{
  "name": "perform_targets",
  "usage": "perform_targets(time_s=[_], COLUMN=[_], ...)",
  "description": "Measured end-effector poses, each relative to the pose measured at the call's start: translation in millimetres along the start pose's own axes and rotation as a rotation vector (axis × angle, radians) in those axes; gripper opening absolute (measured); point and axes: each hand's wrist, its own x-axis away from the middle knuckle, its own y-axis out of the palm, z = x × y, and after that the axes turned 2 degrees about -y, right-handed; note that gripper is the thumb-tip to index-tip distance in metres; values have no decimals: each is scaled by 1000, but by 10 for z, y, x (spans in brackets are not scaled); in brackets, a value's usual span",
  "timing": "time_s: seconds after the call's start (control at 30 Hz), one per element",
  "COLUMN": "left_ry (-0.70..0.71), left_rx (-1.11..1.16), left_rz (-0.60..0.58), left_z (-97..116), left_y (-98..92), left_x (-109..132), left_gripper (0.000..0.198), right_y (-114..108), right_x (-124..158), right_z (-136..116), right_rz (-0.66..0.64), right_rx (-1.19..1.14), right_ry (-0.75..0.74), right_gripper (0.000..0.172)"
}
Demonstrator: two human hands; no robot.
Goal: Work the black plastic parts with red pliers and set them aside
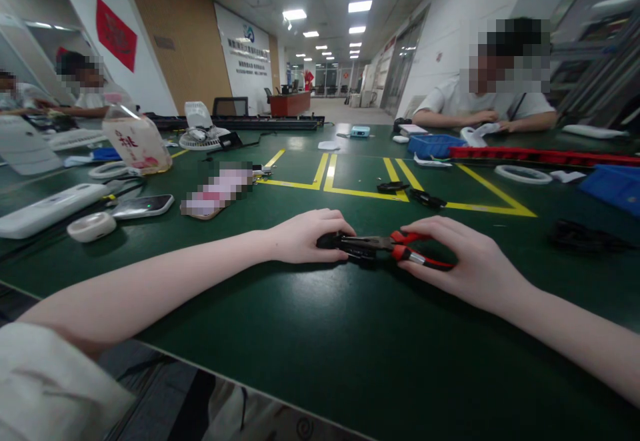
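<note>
Green matting covers the table [320, 341], and the pliers [376, 245] lie low over it at the middle of the view, between the two hands. Their long axis runs almost level from 3 to 9 o'clock: the dark nose points to 9 o'clock, the red handles trail to 3 o'clock and splay a little apart. The right hand [467, 264] is curled around the handles, with the thumb over the upper one and the fingers under the lower. The left hand [303, 235] is closed in a narrow pinch on a small black part [326, 241] just at the nose; whether the nose bites on that part cannot be told. Both forearms rest on or just above the table. At 12 o'clock from the pliers yellow tape [350, 191] marks out boxes, with two black clips [425, 198] lying on it. At 10 o'clock lie a phone [144, 205], a clear bottle [136, 142] and a small white fan [199, 127]. At 1 o'clock stands a blue tray [434, 145], and behind it a person in a white shirt [453, 102] sits with both hands on the table.
</note>
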Motion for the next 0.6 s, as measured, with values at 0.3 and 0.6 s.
perform_targets(time_s=[0.3,0.6], left_ry=[-3,-17], left_rx=[-33,-27], left_rz=[-5,-18], left_z=[-1,2], left_y=[5,-1], left_x=[1,6], left_gripper=[32,33], right_y=[-14,-24], right_x=[-18,-24], right_z=[-52,-68], right_rz=[6,6], right_rx=[-28,-44], right_ry=[-20,-21], right_gripper=[35,33])
